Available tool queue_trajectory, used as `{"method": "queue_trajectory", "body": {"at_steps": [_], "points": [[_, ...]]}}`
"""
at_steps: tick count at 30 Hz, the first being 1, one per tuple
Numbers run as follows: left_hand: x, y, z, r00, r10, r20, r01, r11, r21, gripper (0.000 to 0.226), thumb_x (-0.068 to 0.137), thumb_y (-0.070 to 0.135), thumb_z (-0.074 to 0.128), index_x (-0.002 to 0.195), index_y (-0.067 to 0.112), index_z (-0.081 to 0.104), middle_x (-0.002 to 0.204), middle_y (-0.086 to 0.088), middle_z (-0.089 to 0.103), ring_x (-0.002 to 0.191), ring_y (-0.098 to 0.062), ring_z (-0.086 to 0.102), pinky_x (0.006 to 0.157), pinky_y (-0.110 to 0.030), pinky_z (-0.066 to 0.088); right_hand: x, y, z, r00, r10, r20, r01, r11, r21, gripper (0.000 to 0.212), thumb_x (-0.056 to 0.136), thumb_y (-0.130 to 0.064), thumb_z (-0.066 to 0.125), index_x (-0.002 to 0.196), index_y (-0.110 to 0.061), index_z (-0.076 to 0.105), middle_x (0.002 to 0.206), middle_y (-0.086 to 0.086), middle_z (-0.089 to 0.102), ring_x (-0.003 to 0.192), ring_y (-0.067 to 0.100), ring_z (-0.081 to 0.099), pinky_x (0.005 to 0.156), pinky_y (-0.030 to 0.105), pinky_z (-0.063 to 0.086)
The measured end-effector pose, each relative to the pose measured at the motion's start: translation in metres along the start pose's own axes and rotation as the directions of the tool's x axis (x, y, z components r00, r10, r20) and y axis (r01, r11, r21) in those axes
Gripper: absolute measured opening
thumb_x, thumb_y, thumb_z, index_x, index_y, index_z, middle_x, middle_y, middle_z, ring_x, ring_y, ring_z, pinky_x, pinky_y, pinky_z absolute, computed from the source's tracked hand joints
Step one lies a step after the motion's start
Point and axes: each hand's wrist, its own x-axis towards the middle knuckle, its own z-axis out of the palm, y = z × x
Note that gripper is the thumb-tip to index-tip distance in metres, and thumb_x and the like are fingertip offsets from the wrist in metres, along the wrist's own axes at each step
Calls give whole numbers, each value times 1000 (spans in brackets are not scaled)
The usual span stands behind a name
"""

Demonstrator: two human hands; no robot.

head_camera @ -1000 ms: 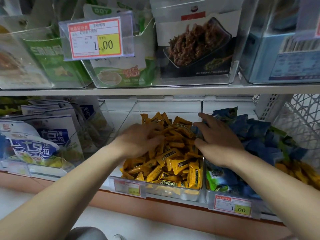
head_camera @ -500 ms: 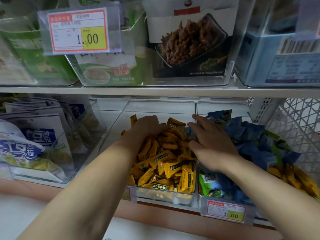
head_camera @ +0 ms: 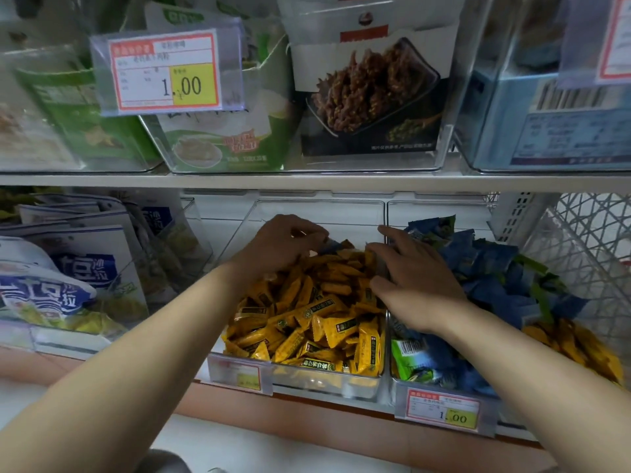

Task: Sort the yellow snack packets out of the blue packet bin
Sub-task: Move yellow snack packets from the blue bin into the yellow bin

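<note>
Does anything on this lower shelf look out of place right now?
Yes. Yellow packets lie mixed against the blue packets at the right front of the blue packet bin. One blue packet also sits at the back of the yellow packet bin, by the left hand.

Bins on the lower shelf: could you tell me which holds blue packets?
The clear bin under the right hand; its left neighbour holds yellow packets.
</note>
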Motion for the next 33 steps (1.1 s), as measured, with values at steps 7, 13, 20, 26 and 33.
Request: {"method": "queue_trajectory", "body": {"at_steps": [7, 13, 20, 26, 33], "points": [[-38, 25, -10, 998, -37, -59, 20, 963, -268, 14, 95, 21, 64, 100, 25, 77, 94, 15, 75, 88, 3, 67, 69, -11, 48, -4, -8, -6, 995, 4, -102, -7, 1000, -29, 65, 92, -48, 51, 152, -32, 28, 160, -7, 19, 146, 21, 18, 119, 40, 16], [-51, 58, 18, 999, -45, 19, 48, 871, -490, 13, 95, 20, 64, 97, 26, 75, 91, 5, 76, 84, -11, 73, 65, -20, 55, -11, -29, -12, 960, -49, -277, 129, 952, 279, 38, 93, -47, 60, 128, -32, 58, 109, -13, 67, 104, 9, 60, 88, 19, 46], [-21, 46, 27, 997, 8, -76, -8, 1000, -1, 16, 95, 29, 63, 107, 24, 71, 102, 13, 70, 96, -2, 63, 83, -20, 48, -21, 21, -41, 866, 56, -496, -26, 997, 66, 27, 99, -26, 55, 123, -26, 67, 120, 0, 67, 104, 23, 62, 88, 38, 51], [41, 45, 61, 992, 55, 111, -82, 965, 250, 30, 97, 25, 59, 127, 20, 63, 135, 0, 59, 124, -16, 53, 103, -30, 41, -13, 33, -29, 958, 272, -95, -286, 937, -201, 70, 98, -65, 17, 158, -28, 19, 166, 1, 12, 150, 26, 18, 121, 46, 13], [58, 25, 105, 928, -210, 308, 21, 855, 519, 54, 99, 44, 49, 149, 26, 38, 147, -12, 46, 131, -35, 45, 105, -49, 42, -6, 15, -19, 948, 263, -182, -302, 923, -238, 107, 76, -91, 10, 157, -21, 17, 167, 9, 2, 152, 30, 1, 120, 51, 1]]}}
